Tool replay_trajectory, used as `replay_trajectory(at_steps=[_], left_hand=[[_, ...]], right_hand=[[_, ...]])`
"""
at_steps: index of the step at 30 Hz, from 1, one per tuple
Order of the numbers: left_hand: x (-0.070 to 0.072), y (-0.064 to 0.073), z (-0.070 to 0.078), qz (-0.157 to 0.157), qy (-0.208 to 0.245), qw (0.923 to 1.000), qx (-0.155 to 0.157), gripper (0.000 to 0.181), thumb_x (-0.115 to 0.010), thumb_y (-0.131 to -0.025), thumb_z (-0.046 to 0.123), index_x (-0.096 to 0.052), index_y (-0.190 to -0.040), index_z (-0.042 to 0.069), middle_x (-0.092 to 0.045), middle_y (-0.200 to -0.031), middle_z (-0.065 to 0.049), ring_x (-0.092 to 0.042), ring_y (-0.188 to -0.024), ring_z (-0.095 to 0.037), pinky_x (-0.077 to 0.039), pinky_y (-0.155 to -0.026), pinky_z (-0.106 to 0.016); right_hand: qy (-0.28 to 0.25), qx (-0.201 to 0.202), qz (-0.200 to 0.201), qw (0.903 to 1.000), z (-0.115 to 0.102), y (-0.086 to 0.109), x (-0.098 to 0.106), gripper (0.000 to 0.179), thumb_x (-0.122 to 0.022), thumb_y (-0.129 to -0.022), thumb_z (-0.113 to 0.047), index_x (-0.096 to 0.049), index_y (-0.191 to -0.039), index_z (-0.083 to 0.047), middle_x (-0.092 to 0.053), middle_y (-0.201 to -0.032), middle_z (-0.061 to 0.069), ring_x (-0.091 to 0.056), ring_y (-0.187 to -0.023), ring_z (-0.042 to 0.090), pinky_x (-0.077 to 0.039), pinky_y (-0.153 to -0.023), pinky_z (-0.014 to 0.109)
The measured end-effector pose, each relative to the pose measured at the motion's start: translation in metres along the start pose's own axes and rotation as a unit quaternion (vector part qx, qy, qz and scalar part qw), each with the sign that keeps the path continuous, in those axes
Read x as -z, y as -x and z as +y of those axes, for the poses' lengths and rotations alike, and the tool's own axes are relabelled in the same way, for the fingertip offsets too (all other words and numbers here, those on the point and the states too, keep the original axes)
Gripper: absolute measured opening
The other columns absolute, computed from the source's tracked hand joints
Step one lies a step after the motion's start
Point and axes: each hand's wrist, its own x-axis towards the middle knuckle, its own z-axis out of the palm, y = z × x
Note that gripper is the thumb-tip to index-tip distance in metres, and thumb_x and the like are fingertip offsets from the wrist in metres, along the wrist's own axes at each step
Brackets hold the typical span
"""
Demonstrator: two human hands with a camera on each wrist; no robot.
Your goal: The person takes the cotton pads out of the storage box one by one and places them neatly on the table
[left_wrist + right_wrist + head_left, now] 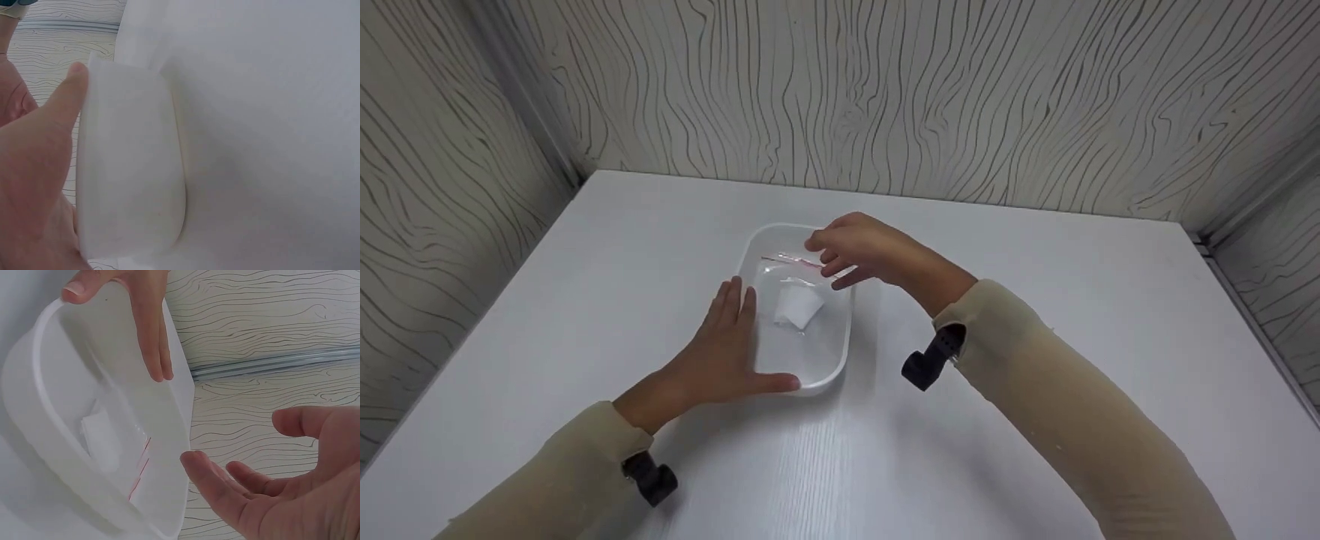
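A white plastic tub (840,352) with rounded corners sits on the table. Inside it lies a clear zip bag (791,260) with a red line along its top, holding a white folded piece (799,304) whose kind I cannot make out. My left hand (724,356) rests on the tub's near left corner, fingers straight along the left rim and thumb on the near rim. Over the far right rim hovers my right hand (866,244), its fingers loosely bent and nothing between them. The right wrist view shows those fingers (216,492) apart from the bag.
The white table (1035,315) reaches out on both sides of the tub. Behind it stands a wood-grain patterned panel (870,97), with another panel (427,150) at the left. Black wrist cameras (934,356) stick out below both sleeves.
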Motion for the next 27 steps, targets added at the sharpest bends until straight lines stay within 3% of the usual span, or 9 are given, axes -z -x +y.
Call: replay_trajectory(at_steps=[10, 18, 27], left_hand=[[0.0, 0.0, -0.001, 0.004, -0.002, 1.0, -0.005, 0.137, -0.076, -0.074, 0.073, -0.007, -0.159, -0.009, 0.009, -0.166, -0.03, 0.01, -0.153, -0.045, -0.017, -0.119, -0.062], [0.001, 0.0, 0.001, 0.003, -0.005, 0.9999, -0.009, 0.137, -0.076, -0.075, 0.072, -0.006, -0.158, -0.011, 0.01, -0.165, -0.031, 0.012, -0.153, -0.045, -0.012, -0.122, -0.059], [0.001, 0.0, 0.0, 0.004, -0.003, 0.9999, -0.014, 0.135, -0.076, -0.076, 0.071, -0.006, -0.158, -0.011, 0.01, -0.164, -0.032, 0.012, -0.153, -0.045, -0.01, -0.122, -0.059]], right_hand=[[-0.004, -0.011, 0.022, 0.9997, 0.002, -0.018, -0.015, 0.057, -0.059, -0.099, -0.026, -0.044, -0.147, 0.001, -0.054, -0.139, 0.022, -0.064, -0.116, 0.029, -0.059, -0.086, 0.035], [-0.017, -0.009, 0.018, 0.9997, 0.006, -0.034, -0.028, 0.054, -0.058, -0.099, -0.025, -0.049, -0.145, 0.002, -0.052, -0.142, 0.025, -0.06, -0.125, 0.035, -0.058, -0.09, 0.042], [-0.048, -0.021, 0.028, 0.9982, 0.008, -0.047, -0.037, 0.061, -0.059, -0.098, -0.025, -0.043, -0.15, 0.002, -0.048, -0.147, 0.024, -0.055, -0.13, 0.034, -0.055, -0.097, 0.045]])
